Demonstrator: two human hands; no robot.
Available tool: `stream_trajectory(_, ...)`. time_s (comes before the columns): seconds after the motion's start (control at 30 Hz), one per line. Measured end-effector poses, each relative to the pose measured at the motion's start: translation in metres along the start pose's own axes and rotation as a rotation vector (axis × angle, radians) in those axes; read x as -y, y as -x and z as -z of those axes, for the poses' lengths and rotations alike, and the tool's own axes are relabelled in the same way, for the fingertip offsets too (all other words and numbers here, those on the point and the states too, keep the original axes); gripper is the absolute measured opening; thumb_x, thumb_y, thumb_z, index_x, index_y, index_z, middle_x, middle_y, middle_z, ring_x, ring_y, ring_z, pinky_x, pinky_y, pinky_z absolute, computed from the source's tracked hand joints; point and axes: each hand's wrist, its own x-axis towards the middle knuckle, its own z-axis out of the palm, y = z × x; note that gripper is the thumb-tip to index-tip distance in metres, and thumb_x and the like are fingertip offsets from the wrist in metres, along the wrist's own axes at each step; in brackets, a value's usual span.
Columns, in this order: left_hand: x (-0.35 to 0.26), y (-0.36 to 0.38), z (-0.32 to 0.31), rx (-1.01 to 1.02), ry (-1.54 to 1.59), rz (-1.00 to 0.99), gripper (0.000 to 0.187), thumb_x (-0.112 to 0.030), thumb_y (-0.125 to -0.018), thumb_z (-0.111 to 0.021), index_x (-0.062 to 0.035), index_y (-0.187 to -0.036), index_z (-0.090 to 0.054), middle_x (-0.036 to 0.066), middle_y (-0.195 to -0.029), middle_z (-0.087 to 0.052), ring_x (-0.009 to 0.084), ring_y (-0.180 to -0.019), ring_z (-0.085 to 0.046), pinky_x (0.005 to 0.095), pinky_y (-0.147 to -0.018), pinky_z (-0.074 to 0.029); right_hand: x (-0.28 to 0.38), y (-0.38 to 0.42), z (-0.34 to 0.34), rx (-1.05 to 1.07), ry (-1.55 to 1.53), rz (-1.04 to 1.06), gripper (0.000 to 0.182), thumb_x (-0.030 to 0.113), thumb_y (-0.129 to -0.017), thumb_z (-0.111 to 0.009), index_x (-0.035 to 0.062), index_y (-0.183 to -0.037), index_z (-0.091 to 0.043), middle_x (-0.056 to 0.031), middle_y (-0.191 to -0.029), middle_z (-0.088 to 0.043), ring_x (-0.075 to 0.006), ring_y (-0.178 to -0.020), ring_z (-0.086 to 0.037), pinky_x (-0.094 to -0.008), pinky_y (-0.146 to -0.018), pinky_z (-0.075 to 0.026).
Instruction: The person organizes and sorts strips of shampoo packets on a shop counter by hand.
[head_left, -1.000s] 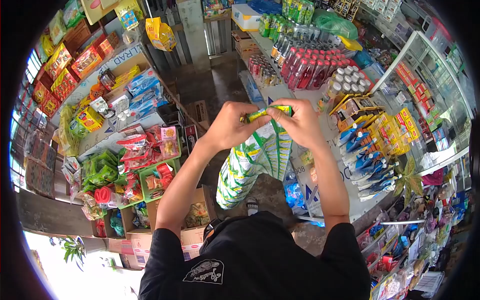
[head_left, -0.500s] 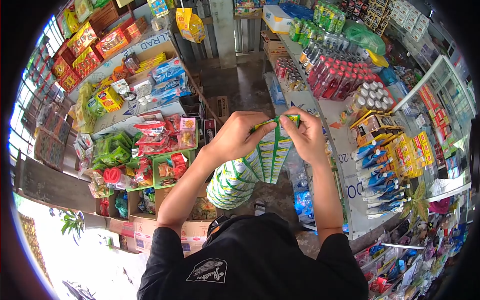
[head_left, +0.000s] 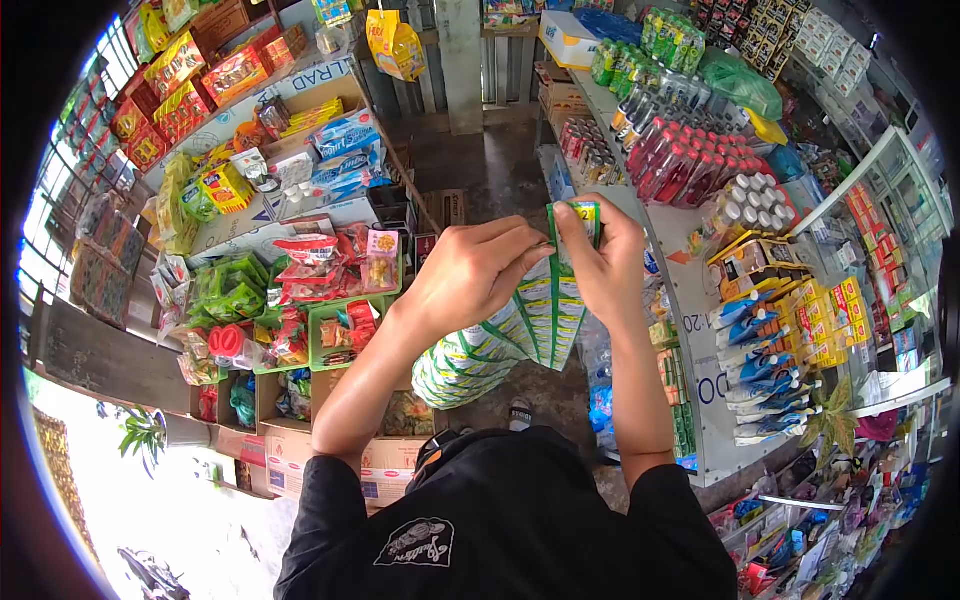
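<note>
A long folded bundle of green, white and yellow sachet strips (head_left: 470, 362) hangs below my hands, in front of my body. My right hand (head_left: 607, 258) is closed on the upper end of the sachet strips, thumb laid along the front, with a green and yellow end standing up past the fingers. To its left, my left hand (head_left: 480, 268) is closed in a pinch at the left edge of the strips, fingertips close to the right thumb. The printing on the sachets is too small to read.
Snack packets in green baskets (head_left: 340, 330) stand on the left above cardboard boxes (head_left: 385, 455). On the right, a counter (head_left: 690, 300) carries red-capped bottles (head_left: 690, 160), hanging blue packets (head_left: 765, 370) and a glass case (head_left: 880, 190). A narrow concrete floor (head_left: 500, 180) runs between.
The upper end of the sachet strips now stands more upright in my right hand. My left fingers have moved a little right, closer to the right thumb. The view has shifted slightly.
</note>
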Motion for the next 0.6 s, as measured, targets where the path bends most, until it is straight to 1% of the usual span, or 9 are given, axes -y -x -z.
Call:
stream_trajectory(0.1, 0.003, -0.001, -0.001, -0.067, -0.033, -0.040, 0.009, -0.006, -0.091, -0.070, -0.0001, -0.095, -0.065, 0.013, -0.082, -0.062, 0.0376, -0.067, -0.063, 0.0447, -0.056, -0.051, 0.008, -0.001, -0.002, -0.078, 0.103, 0.010, 0.025, 0.022, -0.101, -0.067, -0.0013, -0.092, -0.065, -0.0006, -0.060, -0.052, -0.0035, -0.058, -0.043, -0.0282, -0.051, -0.035)
stream_trajectory(0.2, -0.003, 0.000, 0.004, -0.063, -0.078, -0.028, 0.009, -0.004, -0.091, -0.071, 0.0022, -0.097, -0.067, 0.013, -0.082, -0.064, 0.0340, -0.068, -0.065, 0.0406, -0.059, -0.051, -0.001, -0.005, 0.001, -0.119, 0.190, -0.022, 0.028, 0.025, -0.102, -0.065, -0.0018, -0.095, -0.065, -0.0063, -0.062, -0.056, -0.0094, -0.056, -0.049, -0.0308, -0.053, -0.039)
stream_trajectory(0.3, -0.005, 0.000, 0.003, -0.058, -0.122, -0.067, 0.009, -0.002, -0.089, -0.072, 0.0011, -0.097, -0.068, 0.012, -0.081, -0.064, 0.0321, -0.066, -0.065, 0.0395, -0.057, -0.050, -0.010, -0.011, 0.002, -0.158, 0.215, 0.055, 0.031, 0.028, -0.103, -0.063, -0.0026, -0.097, -0.065, -0.0110, -0.066, -0.060, -0.0173, -0.058, -0.055, -0.0340, -0.057, -0.043)
stream_trajectory(0.4, -0.011, -0.001, 0.008, -0.066, -0.166, -0.088, 0.012, -0.008, -0.089, -0.074, -0.0029, -0.095, -0.065, 0.008, -0.079, -0.060, 0.0298, -0.063, -0.065, 0.0402, -0.052, -0.052, -0.024, -0.023, 0.013, -0.157, 0.212, -0.034, 0.033, 0.030, -0.102, -0.063, -0.0034, -0.098, -0.065, -0.0134, -0.069, -0.062, -0.0219, -0.061, -0.058, -0.0376, -0.061, -0.046)
stream_trajectory(0.5, -0.017, -0.002, 0.010, -0.108, -0.151, -0.100, 0.013, -0.006, -0.088, -0.075, -0.0027, -0.095, -0.065, 0.007, -0.078, -0.059, 0.0286, -0.062, -0.064, 0.0397, -0.051, -0.051, -0.050, -0.029, 0.017, -0.156, 0.287, -0.059, 0.035, 0.031, -0.101, -0.064, -0.0034, -0.101, -0.066, -0.0134, -0.070, -0.063, -0.0214, -0.062, -0.058, -0.0381, -0.063, -0.046)
stream_trajectory(0.6, -0.024, -0.002, 0.020, -0.105, -0.185, -0.108, 0.013, -0.005, -0.087, -0.075, -0.0023, -0.096, -0.066, 0.007, -0.078, -0.059, 0.0277, -0.060, -0.063, 0.0394, -0.050, -0.050, -0.077, -0.038, 0.027, -0.244, 0.271, -0.112, 0.035, 0.031, -0.101, -0.063, -0.0034, -0.102, -0.067, -0.0145, -0.071, -0.064, -0.0215, -0.064, -0.060, -0.0391, -0.064, -0.046)
